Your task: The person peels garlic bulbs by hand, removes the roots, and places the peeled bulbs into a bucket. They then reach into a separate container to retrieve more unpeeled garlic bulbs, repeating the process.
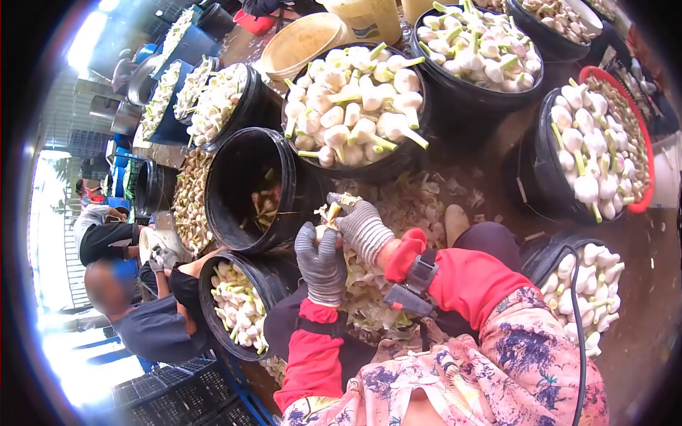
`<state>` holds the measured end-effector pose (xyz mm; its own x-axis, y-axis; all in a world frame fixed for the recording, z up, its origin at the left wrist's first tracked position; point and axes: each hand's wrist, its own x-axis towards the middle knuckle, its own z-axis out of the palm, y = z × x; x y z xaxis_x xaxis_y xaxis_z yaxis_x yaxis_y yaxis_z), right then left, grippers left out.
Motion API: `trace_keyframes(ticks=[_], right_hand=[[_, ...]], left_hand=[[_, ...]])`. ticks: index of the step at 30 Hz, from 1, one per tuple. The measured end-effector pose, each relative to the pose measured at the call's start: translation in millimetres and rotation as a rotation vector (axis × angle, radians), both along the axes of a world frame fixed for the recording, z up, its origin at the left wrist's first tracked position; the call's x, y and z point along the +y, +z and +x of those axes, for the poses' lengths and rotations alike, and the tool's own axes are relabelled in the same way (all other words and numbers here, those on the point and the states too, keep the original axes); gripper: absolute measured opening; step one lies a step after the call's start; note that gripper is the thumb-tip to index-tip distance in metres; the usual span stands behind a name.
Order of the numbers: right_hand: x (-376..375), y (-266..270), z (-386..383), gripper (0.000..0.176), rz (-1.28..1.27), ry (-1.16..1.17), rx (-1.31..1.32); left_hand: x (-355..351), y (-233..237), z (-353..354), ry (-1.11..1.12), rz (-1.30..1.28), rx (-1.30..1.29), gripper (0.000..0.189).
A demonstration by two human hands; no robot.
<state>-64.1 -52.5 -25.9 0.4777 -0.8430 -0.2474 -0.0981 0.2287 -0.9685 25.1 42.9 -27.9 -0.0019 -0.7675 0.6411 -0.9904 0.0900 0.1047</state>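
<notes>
Both my hands wear grey striped gloves and meet at the middle of the view. My left hand is closed around a garlic bulb, which shows only in part between the hands. My right hand touches the same bulb from the right, its fingers pinched at the stem; a small yellowish thing shows at its fingertips. Just left of my hands stands a black bucket with a few stems and bulbs inside. Loose garlic peels lie below and behind my hands.
A heaped garlic bucket stands ahead, another behind it to the right. More full buckets stand at the right and lower left. A co-worker sits at the left. Black crates are at the lower left.
</notes>
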Motion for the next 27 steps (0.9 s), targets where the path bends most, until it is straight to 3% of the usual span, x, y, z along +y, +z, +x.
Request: trace_keyframes(ticks=[4,6,8,9,10,12,13,15,16,18,19,20,22,23,24,26,27], right_hand=[[6,2,-1,0.042,-0.063,0.009,0.046],[4,6,-4,0.040,0.039,0.014,-0.025],[6,-10,4,0.038,-0.154,-0.107,-0.227],[4,-11,4,0.037,-0.128,-0.101,-0.328],[3,-12,2,0.037,-0.037,-0.031,-0.382],[1,6,-5,0.041,0.058,0.043,-0.403],[1,13,-8,0.041,0.057,0.041,-0.404],[3,21,-15,0.047,0.317,0.175,-0.444],[3,16,-14,0.047,0.317,0.170,-0.440],[3,11,-9,0.046,0.206,0.222,-0.323],[3,9,-9,0.037,0.132,0.212,-0.279],[3,-3,-4,0.037,0.134,0.207,-0.277],[0,-38,9,0.027,-0.151,0.156,0.030],[-8,-16,-4,0.028,-0.201,0.284,0.227],[-17,5,-12,0.032,-0.380,0.567,0.670],[5,-52,-12,0.034,-0.889,0.262,0.827],[4,-49,-11,0.038,-0.786,0.328,0.714]], left_hand=[[6,-4,-2,0.051,-0.009,0.076,0.042],[2,11,-5,0.073,0.019,0.172,0.047],[3,23,-4,0.128,0.156,1.393,0.055],[6,24,8,-0.026,0.155,1.712,0.062],[8,18,14,-0.080,0.075,1.757,0.061],[9,25,17,-0.011,0.057,1.490,0.059],[9,22,18,-0.013,0.058,1.489,0.059],[6,18,17,0.011,-0.037,1.203,0.058],[9,17,16,0.009,-0.034,1.207,0.058],[9,32,8,0.103,0.076,0.557,0.057],[7,29,8,0.050,-0.001,0.318,0.056],[8,27,8,0.046,0.003,0.320,0.056],[10,23,4,0.014,0.010,0.231,0.057],[9,26,0,0.017,-0.005,0.271,0.058],[9,27,-1,0.015,-0.002,0.270,0.058],[9,32,2,0.033,0.005,0.756,0.061],[10,37,4,0.106,0.029,0.721,0.064]])
